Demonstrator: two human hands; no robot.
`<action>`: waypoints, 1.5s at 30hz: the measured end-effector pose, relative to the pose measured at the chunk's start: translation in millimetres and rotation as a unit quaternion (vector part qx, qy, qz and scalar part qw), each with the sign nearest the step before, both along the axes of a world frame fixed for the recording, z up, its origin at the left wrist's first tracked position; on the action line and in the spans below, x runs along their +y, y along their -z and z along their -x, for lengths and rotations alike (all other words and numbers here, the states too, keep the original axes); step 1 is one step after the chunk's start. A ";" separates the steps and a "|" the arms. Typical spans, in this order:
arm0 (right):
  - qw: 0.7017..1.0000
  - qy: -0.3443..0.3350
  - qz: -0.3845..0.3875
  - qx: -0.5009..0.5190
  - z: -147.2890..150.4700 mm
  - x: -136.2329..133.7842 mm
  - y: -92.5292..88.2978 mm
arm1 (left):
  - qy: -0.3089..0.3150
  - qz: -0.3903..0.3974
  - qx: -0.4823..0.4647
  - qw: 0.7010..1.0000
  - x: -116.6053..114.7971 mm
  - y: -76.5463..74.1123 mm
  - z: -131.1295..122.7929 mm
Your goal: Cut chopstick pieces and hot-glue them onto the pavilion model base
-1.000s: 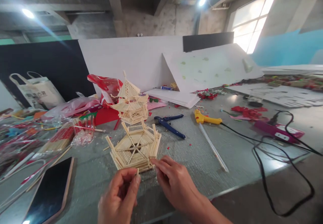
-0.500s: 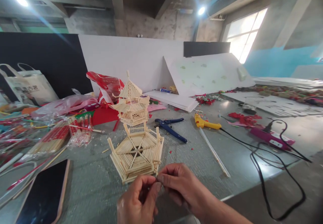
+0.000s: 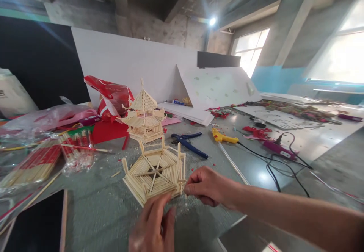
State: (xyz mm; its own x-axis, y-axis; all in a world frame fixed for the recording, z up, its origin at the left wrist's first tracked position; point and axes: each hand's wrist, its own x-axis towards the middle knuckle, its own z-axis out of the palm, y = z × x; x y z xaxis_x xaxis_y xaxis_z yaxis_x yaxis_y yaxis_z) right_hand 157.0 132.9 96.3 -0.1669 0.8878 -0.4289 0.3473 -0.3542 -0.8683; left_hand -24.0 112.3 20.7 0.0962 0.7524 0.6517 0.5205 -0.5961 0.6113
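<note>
A six-sided base of thin wooden sticks [image 3: 155, 172] lies on the table in front of me, with short posts rising at its corners. My right hand [image 3: 209, 185] is closed in a pinch beside the base's right front corner. Whatever it pinches is too small to make out. At the base's front edge, my left hand [image 3: 155, 221] has thumb and index finger apart, and no object shows between them. Its fingertips overlap the near edge in view; I cannot tell whether they touch it. Behind stands a tiered stick pagoda [image 3: 145, 111] with a pointed roof.
Blue-handled cutters [image 3: 190, 144] and a yellow glue gun [image 3: 224, 136] lie beyond the base, with a clear glue stick [image 3: 233, 165] and black cable. At left are a phone [image 3: 36, 221] and bagged sticks [image 3: 34, 161]. A purple power strip [image 3: 278, 149] sits at right.
My hands, together at the base's front before, have separated. The right shifted to the base's right front corner, and the left's thumb and index finger spread apart. The view turned slightly right.
</note>
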 end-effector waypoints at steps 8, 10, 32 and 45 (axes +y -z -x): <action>0.996 0.014 0.061 -0.063 10.8 8.3 -18.3 | 0.029 -0.080 0.116 0.990 11.4 10.7 3.6; 0.995 0.023 0.069 -0.071 12.3 9.4 -18.9 | 0.026 -0.074 0.113 0.991 10.3 14.0 2.2; 0.992 0.031 0.046 -0.109 24.1 9.3 -19.8 | -0.004 0.051 0.100 0.994 5.9 -7.2 -17.7; 0.999 0.023 0.022 -0.020 16.1 -5.7 -11.1 | -0.052 0.001 0.169 0.984 5.5 -2.2 -24.9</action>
State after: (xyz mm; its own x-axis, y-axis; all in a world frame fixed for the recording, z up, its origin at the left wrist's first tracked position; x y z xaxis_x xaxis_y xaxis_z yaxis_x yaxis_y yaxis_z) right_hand 141.0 127.2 107.4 -0.1086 0.8741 -0.4735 0.3630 -0.4086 -0.8374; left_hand 0.9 117.8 23.0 0.2295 0.7709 0.5942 0.7526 -0.5277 0.3940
